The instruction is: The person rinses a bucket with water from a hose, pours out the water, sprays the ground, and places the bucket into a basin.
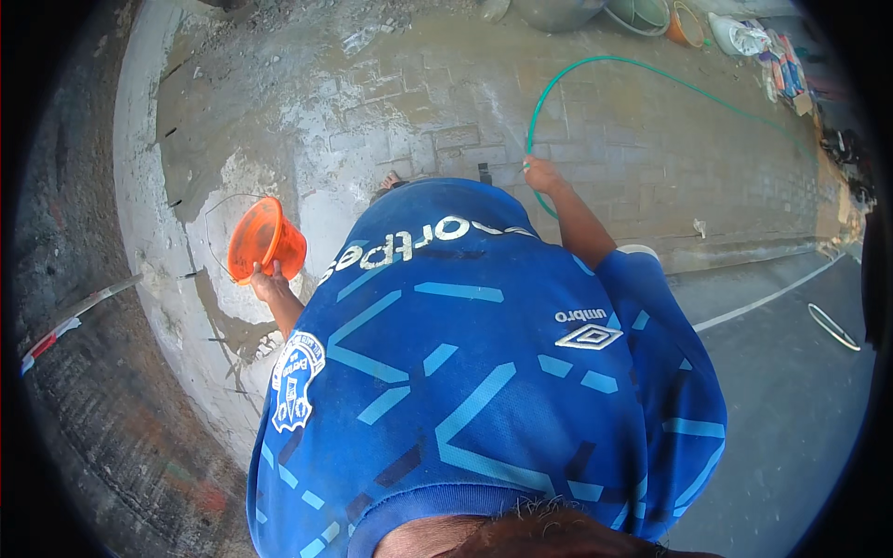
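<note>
My left hand (271, 280) grips an orange plastic bucket (287, 245) by its lower rim. The bucket is tipped on its side, its stained inside facing left, and a thin wire handle (208, 227) loops out beside it. Over on the right, my right hand (543, 174) is closed around a green garden hose (534, 118). From that fist the hose arcs up and away to the right, and another stretch shows just below the hand. Faint pale streaks beside the hand look like water spray. Wet paving blocks (457, 136) lie under the hose.
Tubs (638, 15), an orange bucket (685, 26) and sacks (785, 66) stand at the far right. Rubble (237, 52) lies upper left. A pale concrete edge (136, 139) borders darker ground, where a striped tape or pole (77, 321) crosses. A white hoop (834, 326) lies on the asphalt.
</note>
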`<state>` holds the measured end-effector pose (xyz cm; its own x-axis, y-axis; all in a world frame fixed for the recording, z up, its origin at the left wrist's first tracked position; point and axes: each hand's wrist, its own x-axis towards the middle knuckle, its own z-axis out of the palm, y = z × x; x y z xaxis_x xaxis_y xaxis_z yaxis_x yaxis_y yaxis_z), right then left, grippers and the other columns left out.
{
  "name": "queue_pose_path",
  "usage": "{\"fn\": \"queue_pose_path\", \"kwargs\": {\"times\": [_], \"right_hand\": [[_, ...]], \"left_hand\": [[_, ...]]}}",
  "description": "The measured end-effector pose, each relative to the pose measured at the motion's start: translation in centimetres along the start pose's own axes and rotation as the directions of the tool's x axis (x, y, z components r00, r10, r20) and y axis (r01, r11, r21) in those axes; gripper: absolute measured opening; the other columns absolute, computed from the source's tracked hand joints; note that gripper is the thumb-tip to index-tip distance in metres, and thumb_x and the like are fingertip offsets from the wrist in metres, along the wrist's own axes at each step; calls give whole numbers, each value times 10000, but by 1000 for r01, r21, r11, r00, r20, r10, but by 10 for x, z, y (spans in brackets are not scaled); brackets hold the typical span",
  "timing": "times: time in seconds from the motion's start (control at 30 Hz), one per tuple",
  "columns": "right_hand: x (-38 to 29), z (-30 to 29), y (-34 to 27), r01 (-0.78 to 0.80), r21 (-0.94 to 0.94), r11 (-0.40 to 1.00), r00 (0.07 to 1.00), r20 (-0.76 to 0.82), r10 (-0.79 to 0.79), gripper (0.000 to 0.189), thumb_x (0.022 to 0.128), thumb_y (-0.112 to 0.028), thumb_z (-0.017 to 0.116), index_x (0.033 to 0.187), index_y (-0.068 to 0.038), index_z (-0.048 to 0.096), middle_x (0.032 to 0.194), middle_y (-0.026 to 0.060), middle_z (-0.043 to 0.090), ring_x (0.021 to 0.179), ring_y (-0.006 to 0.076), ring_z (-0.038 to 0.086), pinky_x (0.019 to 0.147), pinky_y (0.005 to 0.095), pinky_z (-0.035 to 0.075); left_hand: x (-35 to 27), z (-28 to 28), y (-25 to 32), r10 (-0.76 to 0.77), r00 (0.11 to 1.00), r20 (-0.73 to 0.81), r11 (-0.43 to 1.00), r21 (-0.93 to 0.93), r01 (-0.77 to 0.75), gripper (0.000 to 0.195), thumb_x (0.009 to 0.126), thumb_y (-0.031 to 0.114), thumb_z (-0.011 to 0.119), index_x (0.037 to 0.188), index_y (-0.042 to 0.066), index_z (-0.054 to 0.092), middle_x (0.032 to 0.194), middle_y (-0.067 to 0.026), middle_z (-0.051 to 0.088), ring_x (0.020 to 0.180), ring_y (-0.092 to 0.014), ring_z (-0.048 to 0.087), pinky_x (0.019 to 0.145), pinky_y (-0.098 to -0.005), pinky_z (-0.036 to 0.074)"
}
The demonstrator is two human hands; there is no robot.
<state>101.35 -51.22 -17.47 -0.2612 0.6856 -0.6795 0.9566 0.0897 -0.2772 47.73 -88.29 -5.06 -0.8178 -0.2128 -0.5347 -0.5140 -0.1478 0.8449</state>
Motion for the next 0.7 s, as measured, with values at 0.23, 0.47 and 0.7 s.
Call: {"fn": "queue_pose_path", "kwargs": {"times": [0.23, 0.47, 0.7], "right_hand": [[-1, 5, -26, 127, -6, 992, 989, 77, -126, 305, 912, -223, 473, 1177, -77, 510, 1093, 237, 602, 1050, 401, 561, 877, 477, 440], [2, 19, -39, 400, -89, 912, 899, 229, -372, 328, 893, -194, 477, 1190, -62, 519, 1062, 248, 617, 1017, 418, 582, 871, 492, 446], [-25, -23, -157, 419, 3, 908, 702, 633, -326, 286, 884, -183, 518, 1151, -81, 529, 923, 130, 629, 706, 234, 599, 568, 383, 464]], "left_hand": [[11, 1, -1, 1, 1000, 5, 1000, -16, -1, 488, 871, 65, 579, 1307, -19, 377, 1364, -152, 392, 1181, -277, 465, 868, -454, 517], [22, -15, -2, -19, 994, -109, 995, -101, 8, 416, 834, 38, 621, 1219, -20, 472, 1187, -124, 535, 1059, -291, 546, 825, -465, 533], [-2, -62, -3, 2, 971, -239, 964, -258, -65, 366, 820, 28, 655, 1146, -28, 498, 1115, -131, 528, 977, -305, 568, 793, -466, 566]]}}
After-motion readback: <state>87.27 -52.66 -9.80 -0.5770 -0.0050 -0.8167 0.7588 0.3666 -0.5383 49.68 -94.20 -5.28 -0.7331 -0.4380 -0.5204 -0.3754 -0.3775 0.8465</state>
